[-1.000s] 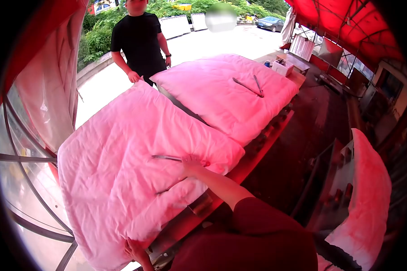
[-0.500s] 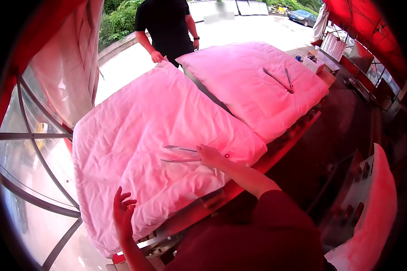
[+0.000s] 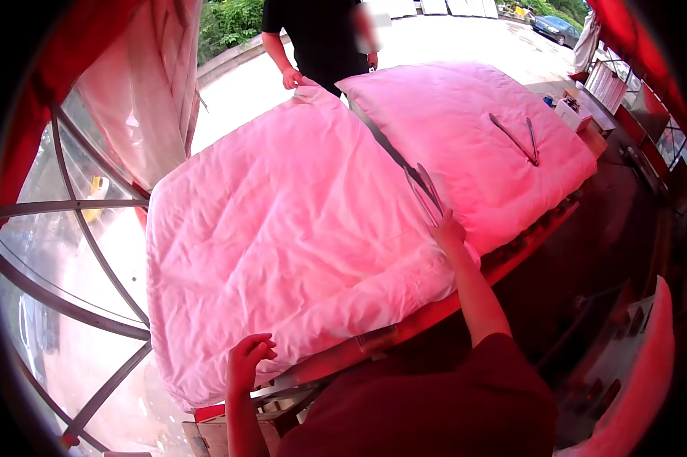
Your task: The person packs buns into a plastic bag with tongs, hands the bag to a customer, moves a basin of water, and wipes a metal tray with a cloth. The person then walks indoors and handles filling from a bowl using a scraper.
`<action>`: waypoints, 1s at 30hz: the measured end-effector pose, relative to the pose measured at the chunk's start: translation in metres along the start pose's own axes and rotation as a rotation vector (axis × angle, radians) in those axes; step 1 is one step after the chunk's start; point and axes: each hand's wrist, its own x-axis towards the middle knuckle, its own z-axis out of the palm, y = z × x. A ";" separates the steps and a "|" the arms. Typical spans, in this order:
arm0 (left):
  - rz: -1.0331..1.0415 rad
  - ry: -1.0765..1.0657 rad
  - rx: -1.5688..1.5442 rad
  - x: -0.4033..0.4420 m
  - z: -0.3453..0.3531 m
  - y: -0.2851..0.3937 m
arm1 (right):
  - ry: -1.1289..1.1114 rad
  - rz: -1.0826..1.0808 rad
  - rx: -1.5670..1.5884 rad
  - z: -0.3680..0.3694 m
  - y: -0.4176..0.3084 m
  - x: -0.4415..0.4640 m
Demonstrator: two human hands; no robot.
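My right hand is closed around a pair of metal tongs, whose arms point away from me over the gap between two quilts. It rests at the near right corner of the left quilt; whether the fingers also grip cloth is unclear. My left hand hovers over that quilt's near edge, fingers loosely bent and holding nothing. Across from me, a person's hand pinches the far corner of the left quilt. On the right quilt lies another pair of tongs.
Beneath the quilts runs a red table edge. A metal-framed clear panel stands at left under a red canopy. A white box sits beyond the right quilt. A person in black stands opposite.
My right hand has carried the tongs rightward and away, from the middle of the left quilt to its right edge. The left hand's fingers have curled more. The view has shifted.
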 end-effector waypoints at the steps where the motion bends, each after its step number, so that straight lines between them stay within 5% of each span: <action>1: -0.063 0.069 -0.090 -0.009 -0.015 -0.023 | 0.022 -0.039 0.008 0.009 0.000 0.004; 3: -0.084 0.207 -0.155 -0.028 -0.041 -0.056 | 0.074 -0.123 0.026 0.037 -0.003 0.023; 8: -0.095 0.401 -0.411 -0.058 -0.060 -0.085 | -0.231 -0.221 1.000 0.003 -0.186 -0.007; 10: -0.069 0.403 -0.512 -0.062 -0.057 -0.091 | -0.293 -0.540 0.955 0.006 -0.272 -0.060; 12: -0.037 0.393 -0.622 -0.061 -0.057 -0.103 | -0.592 -0.775 0.688 -0.017 -0.333 -0.138; 14: -0.012 0.413 -0.716 -0.069 -0.057 -0.107 | -0.738 -1.243 0.391 0.013 -0.361 -0.200; 20: -0.100 0.668 -0.790 -0.136 -0.081 -0.192 | -1.019 -1.808 -0.190 0.076 -0.294 -0.297; 27: -0.235 0.857 -0.788 -0.188 -0.092 -0.239 | -1.089 -1.946 -0.224 0.057 -0.251 -0.317; 30: -0.172 0.745 -0.749 -0.164 -0.113 -0.246 | -1.064 -1.884 -0.309 0.043 -0.263 -0.319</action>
